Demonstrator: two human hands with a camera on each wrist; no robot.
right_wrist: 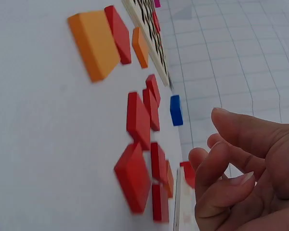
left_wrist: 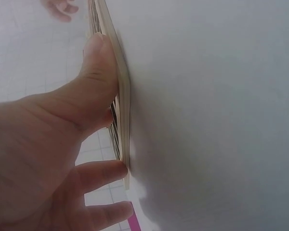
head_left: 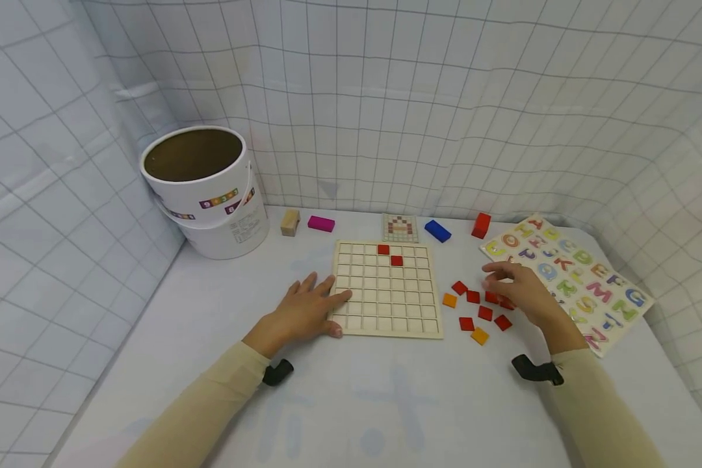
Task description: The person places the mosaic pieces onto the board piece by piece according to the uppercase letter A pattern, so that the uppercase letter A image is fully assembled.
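Sleeves (head_left: 199,403), wide left fingers (head_left: 339,298) on gridded board (head_left: 386,304), two red tiles (head_left: 396,260) inside, half-curled right fingers (right_wrist: 213,166)

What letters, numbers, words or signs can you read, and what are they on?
"A", "G", "K", "M", "O", "P", "R", "S": coloured letters on the flat pale board; others there are too small to be sure.
Round white bucket: coloured strips and grey print, too small and blurred to read.
White tabletop: faint marks, too unclear to read.
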